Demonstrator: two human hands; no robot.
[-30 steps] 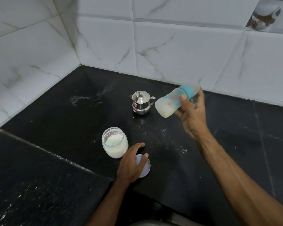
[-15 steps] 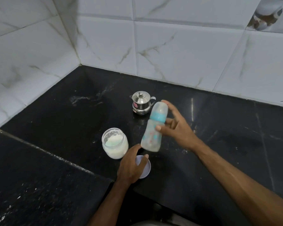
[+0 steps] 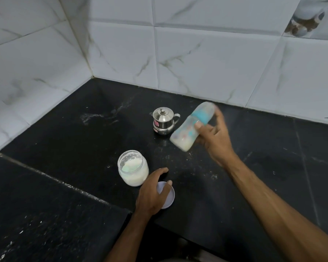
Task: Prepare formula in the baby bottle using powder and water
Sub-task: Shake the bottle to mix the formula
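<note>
Nearest: left hand (image 3: 153, 193) lies over the round white lid (image 3: 167, 195) on the black surface (image 3: 68, 148), fingers curved around the lid's edge, unchanged from half a second ago. Just beside it, the open powder jar (image 3: 133, 168) stands upright, about half full of white powder, not moved.

Middle: right hand (image 3: 215, 138) grips the baby bottle (image 3: 191, 126) off the surface, thumb across its front. Bottle blurred, tilted steeply, teal collar and capped top up to the right, base down to the left with pale milky liquid pooled in it. Half a second ago it stood nearly upright close above the lid; now it is raised and leaned over, near the steel pot.

Farther: small lidded steel pot (image 3: 164, 121) with a pink label, writing too small to read. White powder specks scattered on the dark stone; smear toward the corner.

Back: white marble-look wall tiles (image 3: 206, 59) meeting in a corner
</note>
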